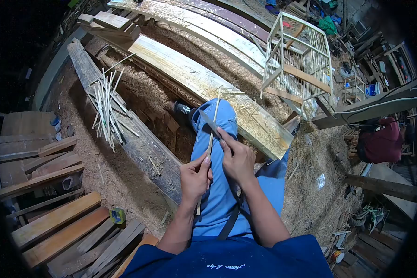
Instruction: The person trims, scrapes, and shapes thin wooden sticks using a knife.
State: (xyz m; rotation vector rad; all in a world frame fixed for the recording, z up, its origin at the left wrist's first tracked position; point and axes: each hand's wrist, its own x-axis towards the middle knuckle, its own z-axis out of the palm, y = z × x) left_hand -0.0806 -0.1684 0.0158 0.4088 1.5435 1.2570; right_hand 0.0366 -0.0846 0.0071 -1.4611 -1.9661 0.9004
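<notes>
My left hand is closed around a thin wooden stick, which runs lengthwise over my raised knee and sticks out below the hand. In my right hand is a knife, its blade angled up and left against the stick. The fingers of that hand wrap the knife, and its handle is mostly hidden. Both hands are above my blue trouser leg. To the left, a bundle of similar thin sticks lies loosely across a weathered plank.
A shavings-covered board runs beyond my knee. At the upper right stands a slatted wooden cage. Stacked wood pieces and a yellow tape measure lie at lower left. Another person in a dark red top is at far right.
</notes>
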